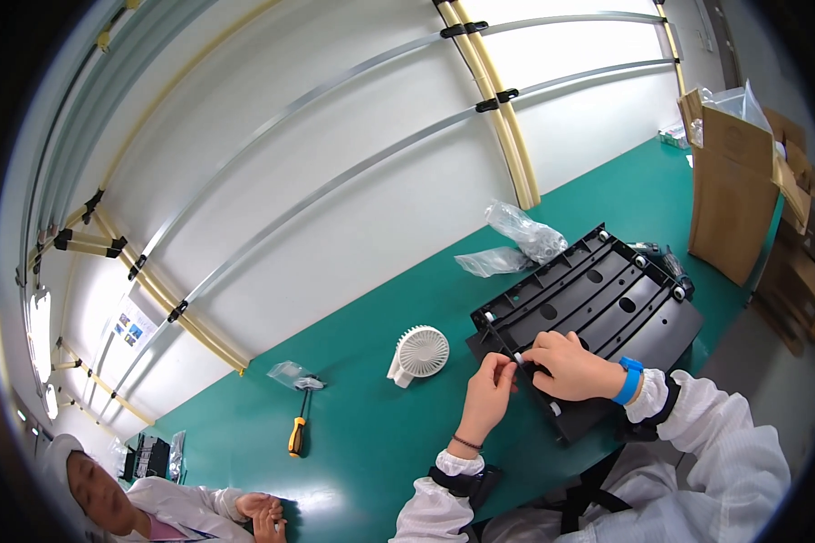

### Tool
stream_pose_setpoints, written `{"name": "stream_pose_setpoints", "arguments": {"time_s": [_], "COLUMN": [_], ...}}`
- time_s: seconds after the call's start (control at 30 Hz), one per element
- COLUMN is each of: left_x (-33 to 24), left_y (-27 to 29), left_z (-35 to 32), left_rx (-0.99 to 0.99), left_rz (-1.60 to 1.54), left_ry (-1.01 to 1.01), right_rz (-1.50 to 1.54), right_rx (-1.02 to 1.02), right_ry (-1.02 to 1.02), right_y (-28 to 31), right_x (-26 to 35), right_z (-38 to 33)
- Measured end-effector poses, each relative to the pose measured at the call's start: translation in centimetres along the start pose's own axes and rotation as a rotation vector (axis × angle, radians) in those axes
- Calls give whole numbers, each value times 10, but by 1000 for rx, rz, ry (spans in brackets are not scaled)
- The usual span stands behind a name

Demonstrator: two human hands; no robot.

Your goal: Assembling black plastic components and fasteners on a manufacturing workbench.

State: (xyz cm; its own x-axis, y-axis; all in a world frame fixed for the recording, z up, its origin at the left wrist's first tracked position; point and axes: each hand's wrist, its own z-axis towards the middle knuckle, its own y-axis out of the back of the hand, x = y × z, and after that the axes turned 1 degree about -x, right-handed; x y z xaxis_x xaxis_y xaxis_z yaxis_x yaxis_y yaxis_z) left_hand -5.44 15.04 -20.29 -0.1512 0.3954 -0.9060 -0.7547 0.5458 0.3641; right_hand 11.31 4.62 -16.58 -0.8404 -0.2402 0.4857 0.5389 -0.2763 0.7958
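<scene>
A black plastic frame (pixel 638 317), ribbed and pierced with round holes, lies at an angle on the green table. Small white round pieces (pixel 678 293) sit along its edges. At the frame's left edge, my left hand (pixel 487 398) pinches with thumb and forefinger beside one small white piece (pixel 518 358). My right hand (pixel 572 369) bends over the frame from the right, its curled fingertips closed at that same piece. Whatever lies between the fingertips is mostly hidden by them.
A white handheld fan (pixel 421 353) and an orange-handled screwdriver (pixel 297 436) lie left of the frame. Clear plastic bags (pixel 521 233) and dark cables (pixel 675 267) lie behind it. A cardboard box (pixel 733 181) stands at the far right. Another person (pixel 163 507) sits at lower left, hands together.
</scene>
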Motion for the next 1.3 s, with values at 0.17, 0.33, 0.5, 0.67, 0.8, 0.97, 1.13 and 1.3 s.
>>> {"name": "stream_pose_setpoints", "arguments": {"time_s": [0.17,0.33,0.5,0.67,0.8,0.97,1.13,1.3], "left_x": [-4,22,45,64,75,80,73,69], "left_y": [5,42,94,124,127,117,114,115], "left_z": [-1,-14,-35,-66,-67,-65,-72,-79], "left_rx": [-152,-147,13,130,109,76,98,123], "left_rz": [191,63,-110,-69,-89,-62,-6,82], "left_ry": [-214,-67,125,393,424,351,298,242], "right_rz": [-65,131,513,555,449,423,322,246], "right_rx": [-45,-203,228,179,153,149,93,35], "right_ry": [57,112,329,167,200,226,258,355], "right_y": [0,2,-36,-87,-98,-101,-110,-113], "right_x": [10,78,124,117,113,115,114,116], "right_z": [0,-43,-95,-97,-88,-80,-88,-90]}}
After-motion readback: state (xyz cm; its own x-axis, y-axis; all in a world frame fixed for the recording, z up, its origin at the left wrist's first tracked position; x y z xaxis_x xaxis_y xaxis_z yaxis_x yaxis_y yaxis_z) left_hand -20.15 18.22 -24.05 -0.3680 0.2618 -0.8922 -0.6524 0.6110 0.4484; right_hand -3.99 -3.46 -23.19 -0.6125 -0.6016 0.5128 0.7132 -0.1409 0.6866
